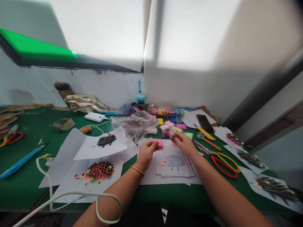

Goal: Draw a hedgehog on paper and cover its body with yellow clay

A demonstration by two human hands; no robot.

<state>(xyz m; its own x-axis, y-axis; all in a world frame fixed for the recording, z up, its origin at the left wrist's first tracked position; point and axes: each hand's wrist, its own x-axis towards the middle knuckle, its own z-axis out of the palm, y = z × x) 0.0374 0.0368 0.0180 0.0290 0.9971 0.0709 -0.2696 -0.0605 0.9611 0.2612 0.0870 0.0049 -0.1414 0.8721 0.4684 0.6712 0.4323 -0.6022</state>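
My left hand (148, 150) is closed on a small pink clay packet (160, 144), held just above the white sheets. To its right, my right hand (181, 141) is closed round a crumpled clear wrapper (174, 132). A bit of pink shows below the fingers of that hand. Under and between the hands lies a paper with a blue outlined hedgehog drawing (174, 161), on top of other white sheets. Several coloured clay packets (169, 124) lie just beyond my hands.
Red and yellow scissors (224, 164) and a yellow cutter (205, 133) lie right. Hedgehog pictures (97, 171) are on the left, others at the far right. A white cable (78, 194) loops over my left forearm. A plastic bag (136, 124) sits behind.
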